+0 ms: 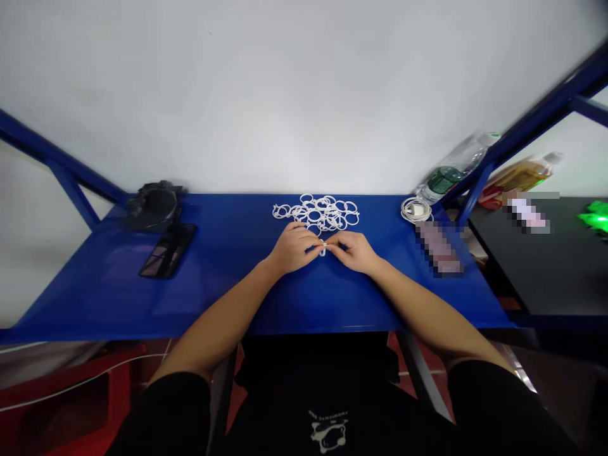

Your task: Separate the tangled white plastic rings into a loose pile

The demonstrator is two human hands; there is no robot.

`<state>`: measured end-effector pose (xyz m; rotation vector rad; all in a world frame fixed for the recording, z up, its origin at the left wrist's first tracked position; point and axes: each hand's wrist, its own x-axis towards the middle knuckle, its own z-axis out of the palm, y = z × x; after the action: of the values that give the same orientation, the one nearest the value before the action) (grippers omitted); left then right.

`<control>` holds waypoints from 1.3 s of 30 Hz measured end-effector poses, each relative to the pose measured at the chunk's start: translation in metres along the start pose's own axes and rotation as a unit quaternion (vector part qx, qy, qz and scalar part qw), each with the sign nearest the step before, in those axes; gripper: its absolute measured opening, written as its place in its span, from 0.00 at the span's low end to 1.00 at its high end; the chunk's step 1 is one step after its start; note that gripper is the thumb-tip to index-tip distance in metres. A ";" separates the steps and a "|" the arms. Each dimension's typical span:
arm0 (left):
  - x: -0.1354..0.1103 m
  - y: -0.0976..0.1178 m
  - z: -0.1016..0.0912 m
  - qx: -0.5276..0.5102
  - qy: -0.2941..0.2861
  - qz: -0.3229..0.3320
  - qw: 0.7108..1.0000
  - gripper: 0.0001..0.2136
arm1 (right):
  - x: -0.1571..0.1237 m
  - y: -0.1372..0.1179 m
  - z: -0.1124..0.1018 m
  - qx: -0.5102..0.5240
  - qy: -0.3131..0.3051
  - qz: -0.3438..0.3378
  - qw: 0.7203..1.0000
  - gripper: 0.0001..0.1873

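Observation:
A loose pile of several white plastic rings (315, 216), some with small tabs like curtain rings, lies at the back middle of the blue table. Just in front of it, both my hands meet at one small white ring (323, 251). My left hand (295, 248) pinches it from the left between thumb and forefinger. From the other side, my right hand (352, 251) pinches the same ring with its fingertips. The fingers cover part of the ring, so its upper portion is hard to make out.
On the blue table (228, 285), a black phone (168, 251) and a dark bundled item (156, 206) lie to the left. At right are a coiled white cable (416, 210), a blurred-out object (439, 248) and a leaning plastic bottle (456, 170). Blue metal rails (527, 123) flank the table.

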<state>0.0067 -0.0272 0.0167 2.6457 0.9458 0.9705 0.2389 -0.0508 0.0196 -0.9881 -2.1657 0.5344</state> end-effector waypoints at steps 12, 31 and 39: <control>0.002 0.003 0.001 0.003 0.015 -0.014 1.000 0.09 | 0.002 0.000 0.005 -0.029 -0.019 -0.004 0.999 0.13; -0.003 -0.015 0.001 -0.042 -0.123 -0.012 0.991 0.13 | 0.008 0.017 -0.003 -0.051 -0.112 -0.014 0.992 0.14; -0.004 -0.025 0.005 0.045 -0.070 -0.096 0.992 0.14 | 0.006 0.022 -0.002 -0.040 -0.104 0.002 0.994 0.13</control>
<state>-0.0049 -0.0093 0.0016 2.5928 1.2095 0.7044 0.2486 -0.0324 0.0100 -1.0190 -2.3866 0.5791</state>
